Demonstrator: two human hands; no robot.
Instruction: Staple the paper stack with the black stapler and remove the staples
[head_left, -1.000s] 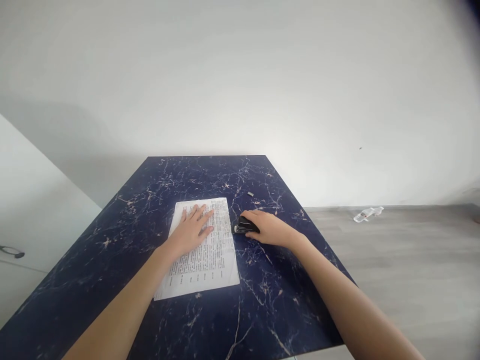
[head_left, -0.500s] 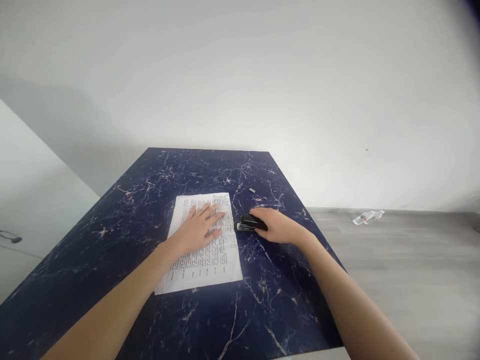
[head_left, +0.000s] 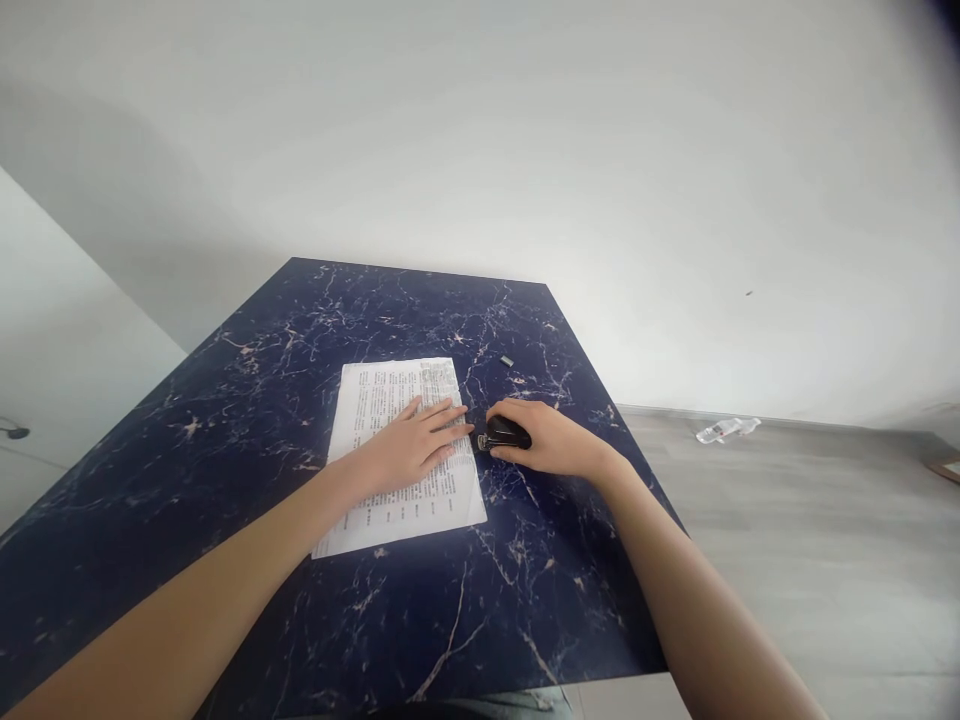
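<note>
Printed paper (head_left: pixel 405 511) lies on the dark blue marbled table (head_left: pixel 375 630); whether it is one sheet or a stack I cannot tell. My left hand (head_left: pixel 415 447) rests flat on it with the fingers stretched toward the right edge. A black stapler (head_left: pixel 508 433) sits just beyond that edge, its front end toward the paper. Wrapped around the stapler is my right hand (head_left: pixel 551 437), palm over its back. The left fingertips come close to the stapler's front.
A small grey strip, perhaps staples (head_left: pixel 507 361), lies on the table behind the stapler. The wall (head_left: pixel 480 140) rises past the table's far edge. On the floor at the right lies a crumpled clear plastic piece (head_left: pixel 727 430).
My left hand has slid right across the paper, its fingertips now at the paper's right edge. The stapler has turned slightly in my right hand. The camera view has shifted a little.
</note>
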